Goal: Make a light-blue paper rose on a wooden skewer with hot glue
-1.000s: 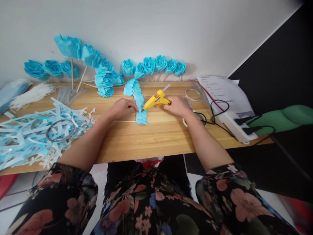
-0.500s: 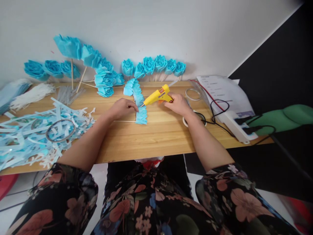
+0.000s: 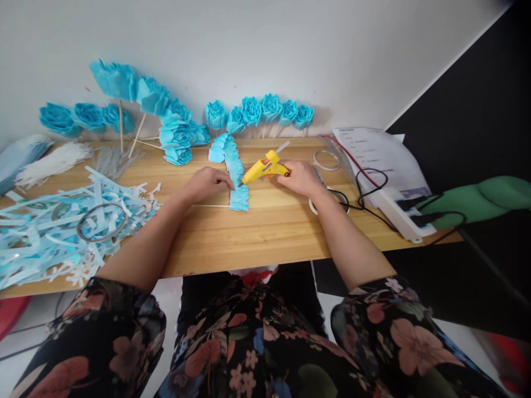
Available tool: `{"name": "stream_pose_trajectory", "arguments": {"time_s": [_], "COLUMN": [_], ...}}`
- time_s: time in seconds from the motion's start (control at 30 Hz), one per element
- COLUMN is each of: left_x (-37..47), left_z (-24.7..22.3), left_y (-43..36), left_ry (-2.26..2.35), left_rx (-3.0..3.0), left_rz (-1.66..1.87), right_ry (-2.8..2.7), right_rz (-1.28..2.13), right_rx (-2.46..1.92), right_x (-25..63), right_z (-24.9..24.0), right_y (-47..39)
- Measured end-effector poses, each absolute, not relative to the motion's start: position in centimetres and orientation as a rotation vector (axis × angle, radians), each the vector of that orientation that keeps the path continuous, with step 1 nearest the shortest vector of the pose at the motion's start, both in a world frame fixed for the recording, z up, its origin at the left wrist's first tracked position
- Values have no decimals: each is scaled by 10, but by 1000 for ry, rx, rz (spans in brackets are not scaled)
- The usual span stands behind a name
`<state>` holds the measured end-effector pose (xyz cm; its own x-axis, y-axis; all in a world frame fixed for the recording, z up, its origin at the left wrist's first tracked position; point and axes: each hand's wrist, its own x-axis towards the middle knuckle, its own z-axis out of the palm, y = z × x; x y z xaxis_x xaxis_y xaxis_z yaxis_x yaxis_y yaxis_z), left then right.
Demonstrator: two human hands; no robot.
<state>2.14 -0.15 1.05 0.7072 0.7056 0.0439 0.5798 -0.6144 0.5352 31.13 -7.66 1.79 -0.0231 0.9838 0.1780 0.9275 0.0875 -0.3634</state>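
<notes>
One yellow glue gun (image 3: 267, 167) is sitting clasped in the right hand (image 3: 302, 178), just beside the ruffled blue strip (image 3: 235, 168) lying on the counter (image 3: 265, 237). The left hand (image 3: 209, 184) is touching the strip, pinch unclear; it is looking soft, crushable, best edge-held.

Yellow glue gun (image 3: 265, 167), held tilted, nozzle down-left at strip, clear glue stick out back. Lt blue ruffled paper strip (image 3: 235, 168) flat on wood table (image 3: 232, 243), far end bent L. Thin stick (image 3: 211, 206) lies crosswise, R end at strip's near end.
</notes>
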Motion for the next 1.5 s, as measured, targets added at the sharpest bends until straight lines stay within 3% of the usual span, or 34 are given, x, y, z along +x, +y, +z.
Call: {"name": "stream_pose_trajectory", "arguments": {"time_s": [1.5], "left_x": [17], "left_z": [5], "left_y": [4], "left_ry": [949], "left_rx": [2268], "left_rz": [431], "right_ry": [-2026], "right_rz": [203], "right_rx": [-1915], "right_x": [313], "right_z": [17], "right_y": [-76]}}
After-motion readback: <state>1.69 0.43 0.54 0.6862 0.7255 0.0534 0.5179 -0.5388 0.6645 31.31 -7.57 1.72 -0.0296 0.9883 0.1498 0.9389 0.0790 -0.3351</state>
